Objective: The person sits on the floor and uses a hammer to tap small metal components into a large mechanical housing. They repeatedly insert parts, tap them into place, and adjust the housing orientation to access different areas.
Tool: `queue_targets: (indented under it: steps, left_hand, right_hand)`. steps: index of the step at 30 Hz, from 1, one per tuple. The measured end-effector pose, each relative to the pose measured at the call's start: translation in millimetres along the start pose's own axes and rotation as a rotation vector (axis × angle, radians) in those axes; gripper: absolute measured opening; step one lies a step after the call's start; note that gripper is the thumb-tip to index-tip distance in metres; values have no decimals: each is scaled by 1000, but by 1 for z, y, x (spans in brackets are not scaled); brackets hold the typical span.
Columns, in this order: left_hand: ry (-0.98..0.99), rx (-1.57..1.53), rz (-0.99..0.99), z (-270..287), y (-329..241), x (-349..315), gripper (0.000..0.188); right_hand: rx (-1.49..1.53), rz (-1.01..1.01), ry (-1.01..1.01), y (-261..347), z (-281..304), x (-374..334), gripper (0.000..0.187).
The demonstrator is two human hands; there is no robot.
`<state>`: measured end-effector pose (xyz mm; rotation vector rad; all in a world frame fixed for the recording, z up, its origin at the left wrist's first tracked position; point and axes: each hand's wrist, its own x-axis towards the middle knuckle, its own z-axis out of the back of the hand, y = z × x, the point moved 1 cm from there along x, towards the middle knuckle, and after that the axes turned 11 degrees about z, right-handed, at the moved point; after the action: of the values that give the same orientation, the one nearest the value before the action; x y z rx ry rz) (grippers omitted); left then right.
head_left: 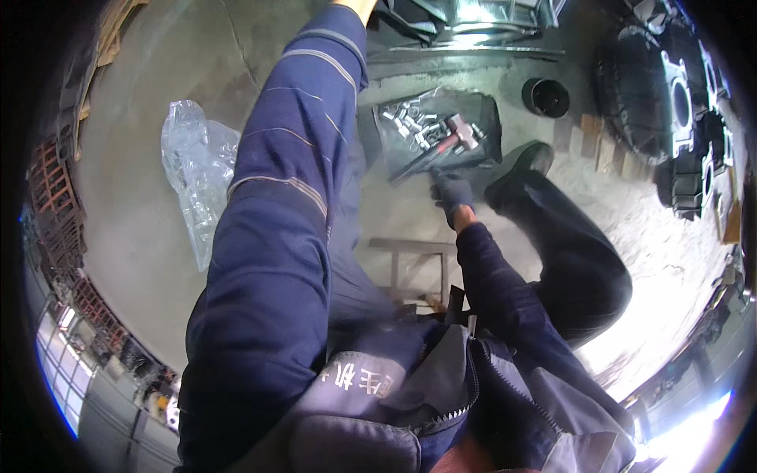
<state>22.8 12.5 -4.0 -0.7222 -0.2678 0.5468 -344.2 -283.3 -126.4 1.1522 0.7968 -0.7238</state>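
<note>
My left arm reaches up past the top edge. Only a strip of bare wrist (359, 5) shows there, and the hand lies outside the picture. My right hand (452, 193), in a dark glove, is just below the near edge of a dark shallow tray (490, 118). Its fingers look partly stretched out, with nothing visible in them. Several shiny metal sleeves (414, 122) lie loose in the tray. Across them rests a hammer (446, 145), its head to the right and its handle slanting down-left over the near rim, close to my right fingers.
A crumpled clear plastic bag (193, 162) lies on the floor to the left. Right of the tray stands a round black container (546, 98). Large dark machine castings (635, 91) stand farther right. A metal frame (410, 246) is by my legs; a metal assembly (481, 16) stands ahead.
</note>
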Motion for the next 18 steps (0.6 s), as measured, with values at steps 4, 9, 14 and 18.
queue_targets:
  steps: [4,9,14,18]
  left_hand:
    - [-67,22,-70,-3,9,7,63]
    - [27,-220,23,7,-4,-12,63]
    - [-47,-19,90,32,-26,-31,68]
    - [13,18,154,37,-31,-32,67]
  right_hand:
    - [-1,-87,55,-4,-31,2,42]
    - [-49,50,38,2,-49,11,35]
    - [280,-89,165,-11,-80,13,36]
    - [405,-196,343,-19,-96,30,51]
